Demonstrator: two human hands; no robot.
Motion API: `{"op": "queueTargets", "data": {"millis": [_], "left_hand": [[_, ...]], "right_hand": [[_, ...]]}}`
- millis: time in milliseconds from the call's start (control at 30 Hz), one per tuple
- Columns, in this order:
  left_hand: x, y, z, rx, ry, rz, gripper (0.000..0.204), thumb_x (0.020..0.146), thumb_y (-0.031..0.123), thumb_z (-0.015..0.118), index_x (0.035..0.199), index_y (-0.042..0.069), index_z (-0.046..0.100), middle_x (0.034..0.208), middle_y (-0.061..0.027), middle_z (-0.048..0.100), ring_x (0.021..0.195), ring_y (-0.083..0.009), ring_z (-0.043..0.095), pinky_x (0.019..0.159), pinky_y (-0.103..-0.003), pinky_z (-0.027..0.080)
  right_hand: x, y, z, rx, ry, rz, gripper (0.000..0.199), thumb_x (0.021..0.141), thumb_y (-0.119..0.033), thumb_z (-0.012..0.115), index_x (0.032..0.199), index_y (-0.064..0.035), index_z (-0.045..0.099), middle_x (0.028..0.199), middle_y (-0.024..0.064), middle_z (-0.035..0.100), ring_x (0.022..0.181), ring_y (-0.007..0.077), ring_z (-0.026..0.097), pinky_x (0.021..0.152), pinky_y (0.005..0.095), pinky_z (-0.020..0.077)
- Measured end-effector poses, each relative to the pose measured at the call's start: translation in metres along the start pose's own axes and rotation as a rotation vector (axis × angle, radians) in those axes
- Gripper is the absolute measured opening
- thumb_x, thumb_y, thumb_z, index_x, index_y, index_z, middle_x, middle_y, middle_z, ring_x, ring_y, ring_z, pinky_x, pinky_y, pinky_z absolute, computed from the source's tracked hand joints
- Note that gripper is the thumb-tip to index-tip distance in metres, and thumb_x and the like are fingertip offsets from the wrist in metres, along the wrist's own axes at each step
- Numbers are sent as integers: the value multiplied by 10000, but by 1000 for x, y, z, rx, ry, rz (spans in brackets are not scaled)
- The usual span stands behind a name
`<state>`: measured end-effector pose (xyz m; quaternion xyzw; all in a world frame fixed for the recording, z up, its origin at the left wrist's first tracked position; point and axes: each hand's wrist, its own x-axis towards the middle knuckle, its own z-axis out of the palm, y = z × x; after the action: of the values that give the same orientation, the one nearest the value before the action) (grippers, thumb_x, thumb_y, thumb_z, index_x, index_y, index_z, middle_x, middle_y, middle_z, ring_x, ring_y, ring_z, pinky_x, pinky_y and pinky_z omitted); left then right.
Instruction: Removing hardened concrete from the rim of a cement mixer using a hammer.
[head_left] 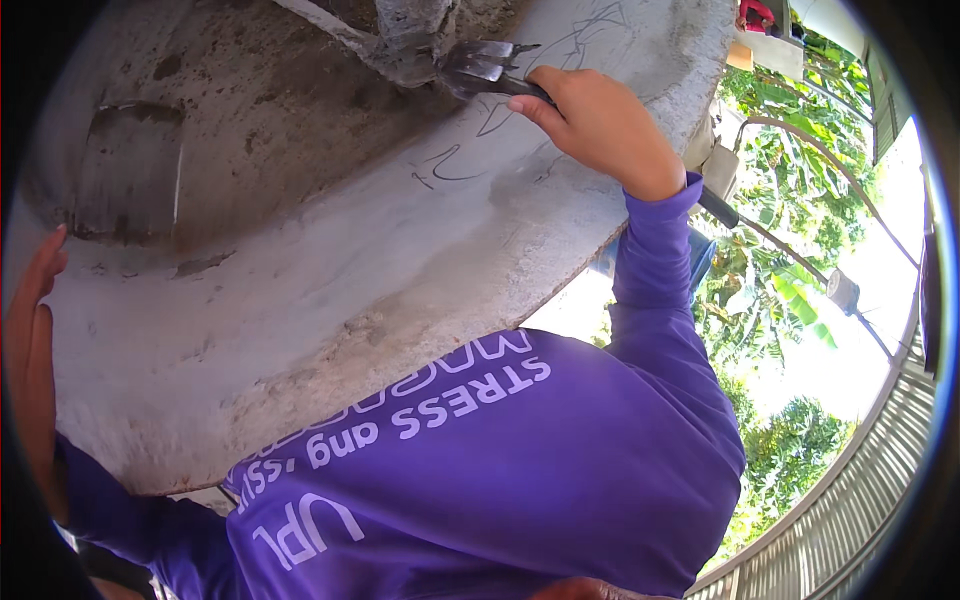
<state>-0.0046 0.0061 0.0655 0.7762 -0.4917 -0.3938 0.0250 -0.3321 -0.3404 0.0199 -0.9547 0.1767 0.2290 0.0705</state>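
At the top centre, my right hand is closed round the black handle of a tool with a shiny metal, fork-like head; its exact kind is unclear. The head rests against a clear, crumpled, plastic-like piece. Below them spreads a broad grey concrete slab, curved at its edge and marked with dark scribbled lines. My left hand is at the far left with fingers stretched out, holding nothing visible. Its fingertips are near the lower corner of a dark square patch in the brown, dirt-stained area.
The slab's rough edge runs close in front of my purple-shirted torso. Beyond it on the right hangs a cable with a pale round fitting. Green plants and a slatted fence stand farther out. Something red shows top right.
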Motion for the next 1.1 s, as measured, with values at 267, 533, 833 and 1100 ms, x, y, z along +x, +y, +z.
{"op": "queueTargets", "data": {"millis": [267,533,833,1100], "left_hand": [[-11,-27,31,78,276,-8,407,948,191,370,1304,57,517,1259,-161,563,1162,-299,528,998,-359,382],[5,-10,34,89,159,85,392,936,134,395,1302,50,508,1262,-189,559,1167,-340,521,994,-366,381],[3,5,46,38,20,135,366,927,189,437,1223,18,567,1206,-182,602,1134,-319,555,972,-336,401],[10,23,88,161,55,240,402,918,221,401,1233,27,559,1236,-173,587,1160,-329,533,1000,-356,394]], "right_hand": [[21,21,3,93,2,90,452,922,-439,523,897,-1,629,729,198,607,727,393,590,666,469,450],[29,85,22,90,92,127,470,906,-436,545,879,22,646,760,152,618,698,294,594,618,398,460],[5,16,-6,212,-104,375,461,850,-420,599,810,34,666,658,115,617,599,261,586,584,414,456],[-7,-5,-4,20,-210,407,439,830,-418,615,884,10,692,785,142,676,730,306,637,677,422,485]]}}
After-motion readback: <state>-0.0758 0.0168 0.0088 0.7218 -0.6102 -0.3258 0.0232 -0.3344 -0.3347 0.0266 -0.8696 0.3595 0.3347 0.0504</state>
